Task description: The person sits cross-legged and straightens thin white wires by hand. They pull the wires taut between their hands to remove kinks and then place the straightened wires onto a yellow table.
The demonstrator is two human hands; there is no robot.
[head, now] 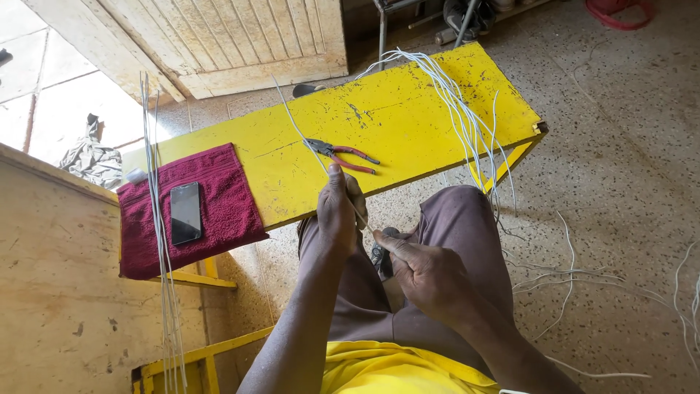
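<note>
We hold one thin white wire (315,152) over the lap, left hand (337,208) clenched on it near the edge of the yellow surface (408,124), right hand (430,273) pinching it lower down, apparently between thumb and forefinger. Best kept taut and straight between both grips; the red-handled pliers (343,155) lie just beyond, within reach.

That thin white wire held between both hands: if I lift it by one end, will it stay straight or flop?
The white wire probably holds its line: it runs nearly straight from the left hand and right hand up across the yellow bench. Likely springy rather than rigid, since the similar strands arc over the bench edge. It looks light.
</note>
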